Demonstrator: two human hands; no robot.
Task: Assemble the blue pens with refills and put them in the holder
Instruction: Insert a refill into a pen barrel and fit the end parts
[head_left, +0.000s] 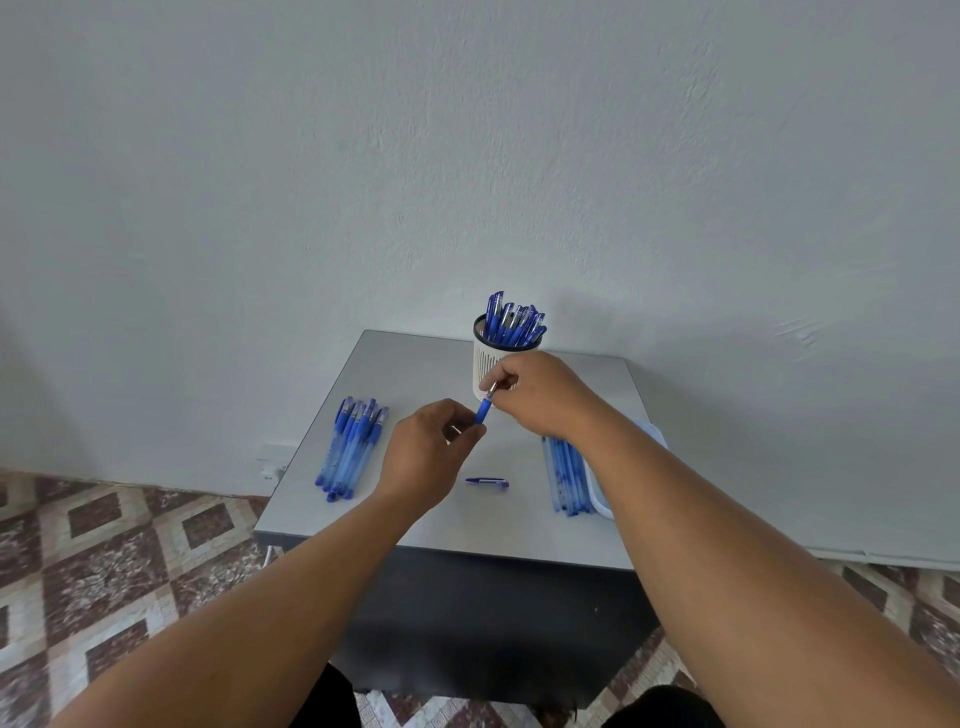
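Midway through assembly, the left hand (423, 451) grips a pen barrel (482, 413) while the right hand (540, 395) pinches its tip; capping likely follows, the loose cap (487, 482) lying near the table's (415, 525) front edge.

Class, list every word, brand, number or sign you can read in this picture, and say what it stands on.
None can be read.
Pens in the holder: clips show pale patches, too small to read.
Pens lying on the table: barrels show no legible print.
Loose cap: blurred.
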